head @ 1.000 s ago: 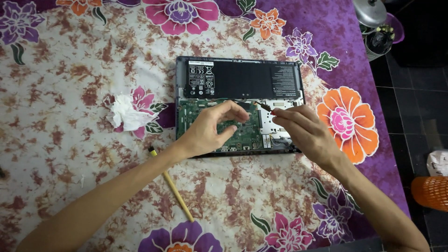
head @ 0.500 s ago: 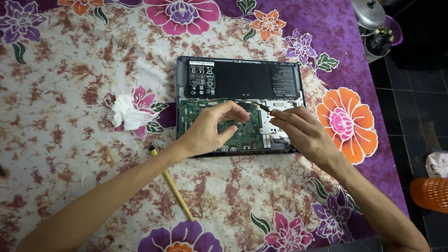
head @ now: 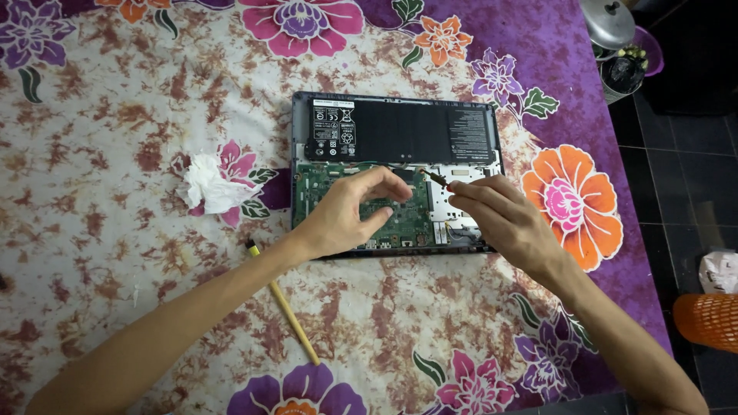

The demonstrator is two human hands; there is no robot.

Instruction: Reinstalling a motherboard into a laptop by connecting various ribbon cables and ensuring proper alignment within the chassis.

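An opened laptop [head: 396,131] lies bottom-up on a flowered cloth, its black battery at the far side and green circuit board [head: 407,219] nearer me. My left hand [head: 350,215] hovers curled over the board, thumb and fingers apart, holding nothing that I can see. My right hand [head: 503,219] pinches a thin dark tool [head: 437,178] whose tip points toward the middle of the laptop, near the board's upper edge.
A crumpled white tissue [head: 206,184] lies left of the laptop. A wooden stick with a yellow tip [head: 283,303] rests under my left forearm. Beyond the cloth's right edge are a metal pot [head: 611,23], an orange basket [head: 707,321] and dark floor tiles.
My right hand with the tool has shifted slightly left and down toward the board. My left hand stays over the board, fingers a little more spread.
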